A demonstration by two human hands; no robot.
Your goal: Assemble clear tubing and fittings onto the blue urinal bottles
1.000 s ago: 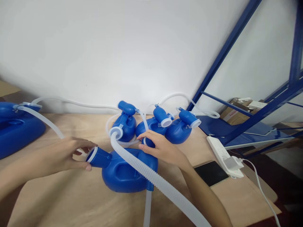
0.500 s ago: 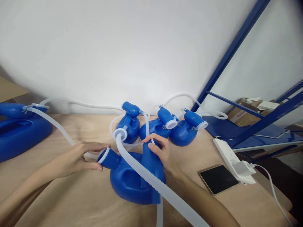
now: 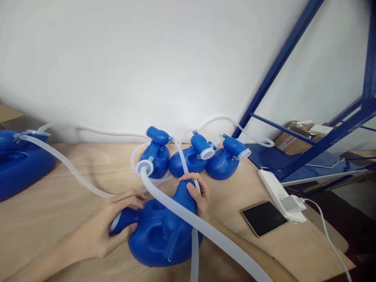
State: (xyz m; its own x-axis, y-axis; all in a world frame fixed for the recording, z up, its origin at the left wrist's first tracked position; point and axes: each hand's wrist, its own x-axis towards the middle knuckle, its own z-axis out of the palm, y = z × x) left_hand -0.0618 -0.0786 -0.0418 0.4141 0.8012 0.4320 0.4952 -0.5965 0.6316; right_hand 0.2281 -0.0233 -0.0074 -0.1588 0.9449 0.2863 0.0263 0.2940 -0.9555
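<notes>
A blue plastic container [image 3: 149,239] lies on the table in front of me. My left hand [image 3: 117,223] is wrapped round its neck, which points left and has a pale rim. At the top, my right hand [image 3: 198,196] has its fingers round a blue bottle-shaped piece [image 3: 180,203] resting over the container. A wide ribbed translucent hose [image 3: 188,215] crosses in front of that piece, running from a white ring [image 3: 145,167] to the lower right. A thinner tube [image 3: 194,254] hangs below the right hand.
Several blue containers [image 3: 223,164] with tubes stand along the white wall. A larger one [image 3: 26,168] is at the far left. On the right are a phone [image 3: 263,218], a white power strip [image 3: 274,190] and a blue metal shelf [image 3: 255,154] holding boxes.
My left hand has moved from the neck's rim to a grip around the neck. The container and blue piece have come slightly lower, and the piece has turned. The view has shifted a little right.
</notes>
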